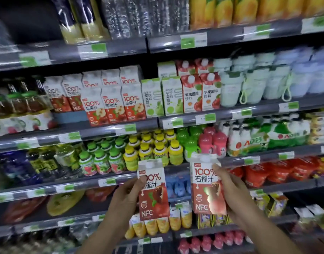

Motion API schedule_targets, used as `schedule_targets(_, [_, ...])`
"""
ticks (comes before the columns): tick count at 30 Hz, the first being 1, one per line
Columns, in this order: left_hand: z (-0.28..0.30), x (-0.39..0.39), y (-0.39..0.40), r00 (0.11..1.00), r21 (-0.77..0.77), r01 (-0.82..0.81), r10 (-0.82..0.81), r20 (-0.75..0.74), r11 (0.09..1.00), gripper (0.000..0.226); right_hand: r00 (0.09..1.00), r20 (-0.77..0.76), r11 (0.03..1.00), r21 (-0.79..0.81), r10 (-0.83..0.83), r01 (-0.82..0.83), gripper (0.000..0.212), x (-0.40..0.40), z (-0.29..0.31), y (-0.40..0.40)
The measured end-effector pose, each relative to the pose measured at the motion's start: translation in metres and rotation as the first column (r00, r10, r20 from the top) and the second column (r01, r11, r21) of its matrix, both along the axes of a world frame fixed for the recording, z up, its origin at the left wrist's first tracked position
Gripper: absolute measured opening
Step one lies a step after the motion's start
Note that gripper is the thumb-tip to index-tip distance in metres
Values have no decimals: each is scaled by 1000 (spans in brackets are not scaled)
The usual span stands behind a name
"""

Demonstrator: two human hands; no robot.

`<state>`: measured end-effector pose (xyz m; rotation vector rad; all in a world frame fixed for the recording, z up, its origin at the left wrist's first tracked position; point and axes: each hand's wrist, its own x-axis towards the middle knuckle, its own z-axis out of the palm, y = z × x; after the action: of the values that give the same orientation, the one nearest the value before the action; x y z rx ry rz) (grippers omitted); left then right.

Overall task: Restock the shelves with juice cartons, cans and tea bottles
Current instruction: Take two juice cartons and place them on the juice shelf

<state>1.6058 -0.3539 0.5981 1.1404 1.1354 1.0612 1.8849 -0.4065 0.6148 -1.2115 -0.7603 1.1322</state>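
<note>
My left hand (129, 195) grips a red-and-white pomegranate juice carton (153, 193) upright, thumb across its front. My right hand (230, 191) grips a second, matching carton (206, 186) by its right side. Both cartons hang in front of the lower shelves, below the juice carton shelf (120, 131). On that shelf stand two pomegranate cartons (65, 94) at the left, set back from the edge, then a row of apple juice cartons (114, 105) two deep.
Green and red apple vinegar cartons (181, 96) stand right of the apple juice. Dark tea bottles (20, 103) fill the shelf's left end. Small green- and yellow-capped bottles (130, 154) crowd the shelf below. Pale cups (258, 85) sit far right.
</note>
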Motion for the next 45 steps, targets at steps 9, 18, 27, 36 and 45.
schedule_targets(9, [32,-88,-4,979,92,-202,202,15,975,60,972,69,968,91,226,-232,26,-86,40,53])
schedule_targets(18, [74,-203,31,949,150,-315,307,80,937,53,924,35,900,216,381,-379,50,-225,86,119])
schedule_targets(27, [135,-296,110,983,282,-182,180,31,942,32,932,152,884,300,328,-360,37,-319,142,186])
schedule_targets(36, [185,-328,172,983,368,-64,122,-137,928,65,890,366,852,340,271,-399,54,-337,181,230])
schedule_targets(45, [228,-340,200,860,457,59,188,-475,887,45,607,775,782,267,173,-564,41,-320,224,254])
